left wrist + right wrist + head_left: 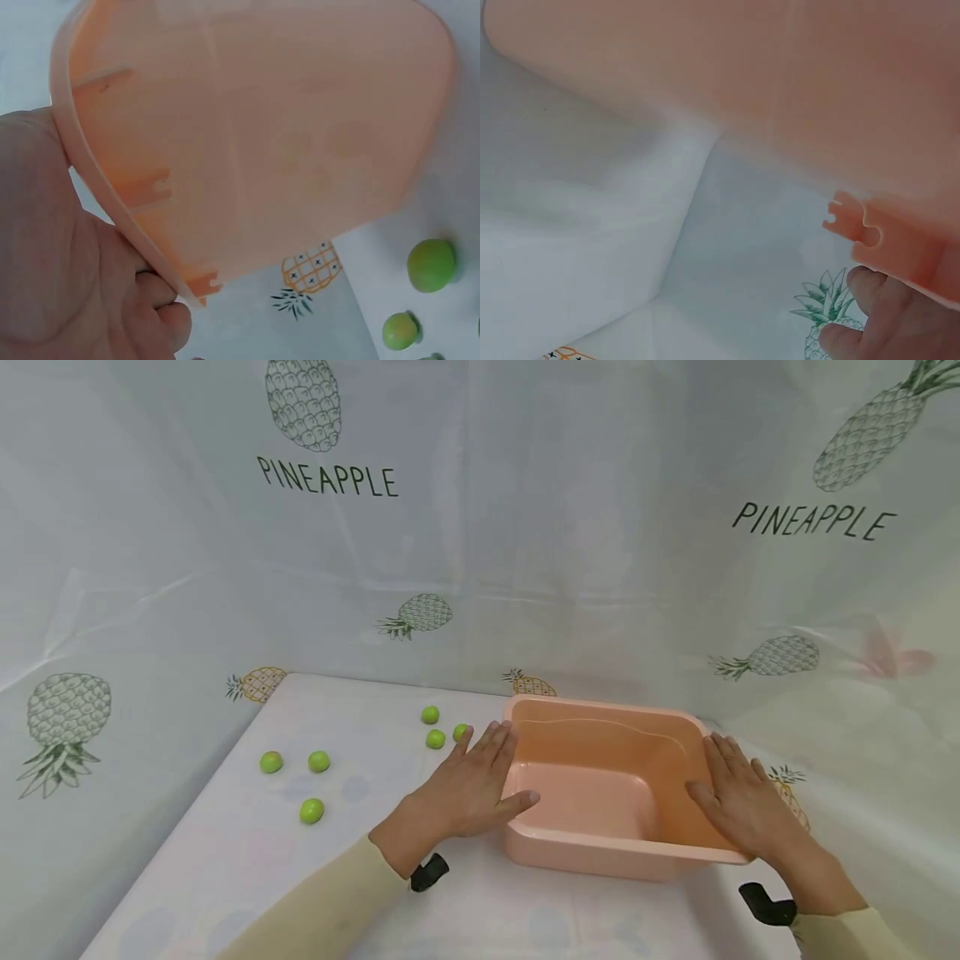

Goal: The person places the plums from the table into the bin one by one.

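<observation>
A peach-coloured plastic basin [585,802] stands between my two hands, with nothing seen inside. My left hand [468,793] lies along its left rim, fingers straight and the thumb reaching over the near left corner. Over on the opposite side, my right hand [750,797] presses the right rim with straight fingers, its thumb pointing inward. The left wrist view shows the basin's outer wall [262,150] and the palm against the rim. In the right wrist view, fingertips [866,289] are beside a notched rib [892,244] beneath the rim.
Several small green fruits lie on the white-covered table [390,693] to the left: one group has a fruit [311,811] nearer me, another a fruit [430,715] near the back edge. A pineapple-print sheet [525,543] hangs behind the table and at both sides.
</observation>
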{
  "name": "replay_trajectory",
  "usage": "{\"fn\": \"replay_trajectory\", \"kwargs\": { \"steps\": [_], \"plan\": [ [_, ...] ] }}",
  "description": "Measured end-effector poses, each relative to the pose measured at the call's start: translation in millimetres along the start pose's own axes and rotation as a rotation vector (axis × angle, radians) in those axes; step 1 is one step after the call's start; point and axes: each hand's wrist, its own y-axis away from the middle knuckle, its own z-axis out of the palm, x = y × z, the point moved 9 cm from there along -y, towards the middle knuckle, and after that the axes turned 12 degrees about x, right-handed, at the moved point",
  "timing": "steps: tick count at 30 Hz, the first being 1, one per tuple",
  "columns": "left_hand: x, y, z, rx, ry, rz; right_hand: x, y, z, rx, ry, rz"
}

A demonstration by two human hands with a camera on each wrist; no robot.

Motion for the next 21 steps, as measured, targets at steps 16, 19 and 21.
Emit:
{"fn": "replay_trajectory", "kwargs": {
  "steps": [16, 19, 21],
  "plan": [
    [-8.8, 0.9, -2.6, 0.002, -0.087, -0.018, 1, -2, 3, 0.002, 0.027, 0.032],
    [-10.4, 2.6, -3.0, -0.013, -0.069, -0.019, 1, -1, 4, -0.013, 0.013, 0.041],
    [-11.0, 3.6, -3.0, -0.019, -0.052, -0.016, 0, 0, 5, -0.025, -0.004, 0.046]
  ]
}}
